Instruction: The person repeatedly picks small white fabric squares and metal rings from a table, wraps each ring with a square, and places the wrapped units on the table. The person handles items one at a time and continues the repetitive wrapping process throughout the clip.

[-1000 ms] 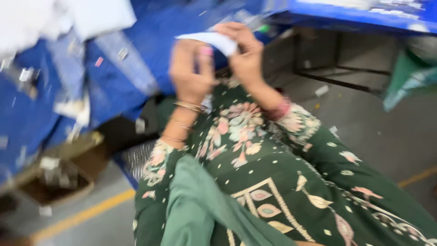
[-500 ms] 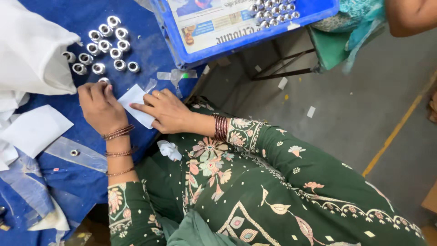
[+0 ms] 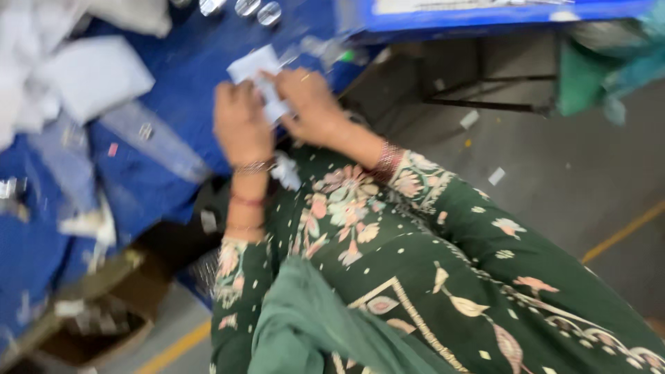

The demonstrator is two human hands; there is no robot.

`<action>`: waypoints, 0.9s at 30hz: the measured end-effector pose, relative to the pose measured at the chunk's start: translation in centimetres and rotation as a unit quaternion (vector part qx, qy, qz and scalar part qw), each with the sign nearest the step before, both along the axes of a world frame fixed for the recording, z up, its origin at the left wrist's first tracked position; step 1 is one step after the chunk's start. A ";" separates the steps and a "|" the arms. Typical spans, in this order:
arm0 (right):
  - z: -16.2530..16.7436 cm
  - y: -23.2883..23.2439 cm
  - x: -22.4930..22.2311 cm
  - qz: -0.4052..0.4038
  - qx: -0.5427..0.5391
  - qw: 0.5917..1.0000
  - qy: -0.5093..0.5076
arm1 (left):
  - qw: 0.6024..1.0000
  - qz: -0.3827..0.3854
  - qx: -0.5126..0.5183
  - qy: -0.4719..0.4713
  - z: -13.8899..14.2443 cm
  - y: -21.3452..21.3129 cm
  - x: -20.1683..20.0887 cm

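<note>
My left hand point(image 3: 240, 121) and my right hand point(image 3: 310, 104) meet at the edge of a blue-covered table point(image 3: 187, 76). Both pinch a small white paper piece point(image 3: 258, 76) between them, held just above the blue cloth. Bangles sit on both wrists, and green floral sleeves cover my forearms. A few shiny metal rings point(image 3: 239, 7) lie on the cloth beyond the paper, at the top of the view. The picture is blurred by motion.
White sheets and cloth point(image 3: 83, 76) lie on the table to the left. A blue tray point(image 3: 499, 12) sits at the top right. A cardboard box point(image 3: 83, 325) stands on the floor at lower left. Grey floor with a yellow line point(image 3: 620, 232) lies to the right.
The view has swung, so the rings and tray slid toward the top edge. Both hands stay together on the white paper piece, now lifted a little off the cloth.
</note>
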State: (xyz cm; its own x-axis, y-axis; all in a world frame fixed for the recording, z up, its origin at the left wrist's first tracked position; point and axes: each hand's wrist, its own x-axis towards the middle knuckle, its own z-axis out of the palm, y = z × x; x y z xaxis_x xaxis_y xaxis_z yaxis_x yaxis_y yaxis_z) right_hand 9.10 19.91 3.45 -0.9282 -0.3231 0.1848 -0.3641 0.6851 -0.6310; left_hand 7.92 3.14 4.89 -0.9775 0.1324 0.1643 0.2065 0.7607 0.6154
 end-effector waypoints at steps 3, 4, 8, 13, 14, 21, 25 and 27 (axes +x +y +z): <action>-0.4 -0.1 -0.2 -0.006 0.026 0.998 0.052 | 0.997 -0.012 0.006 0.081 -0.4 0.6 0.8; -0.3 -0.1 -0.3 -0.003 0.026 0.998 0.062 | 0.997 -0.004 -0.015 0.075 -0.5 0.8 0.9; 0.8 0.0 -0.3 0.030 0.046 0.998 0.023 | 0.993 0.073 -0.042 0.083 -1.9 0.8 0.3; 1.7 -0.5 -0.6 0.031 0.072 0.997 0.006 | 0.886 0.128 0.439 -0.079 -3.0 -0.9 -0.1; 1.8 -0.5 -0.7 0.029 0.078 0.997 0.002 | 0.802 0.110 0.566 -0.156 -2.9 -1.2 -0.1; 1.7 -0.7 -0.8 0.030 0.083 0.995 0.042 | 0.535 -0.007 0.791 -0.297 -1.5 -3.0 2.8; 1.4 -0.7 -0.5 0.025 0.057 0.997 0.045 | 0.376 -0.096 0.876 -0.287 -1.6 -3.0 3.4; 1.4 -0.5 -0.2 0.022 0.027 0.999 0.041 | 0.354 -0.108 0.883 -0.287 -1.3 -2.9 3.4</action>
State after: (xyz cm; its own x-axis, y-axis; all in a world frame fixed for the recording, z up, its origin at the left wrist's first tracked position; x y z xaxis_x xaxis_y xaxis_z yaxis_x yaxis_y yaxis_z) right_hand 8.87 19.37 4.90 -0.8949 -0.3758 0.2409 -0.4444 0.6995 -0.5597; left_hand 11.31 0.20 3.54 -0.9156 0.4002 -0.0399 -0.4022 -0.9121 0.0793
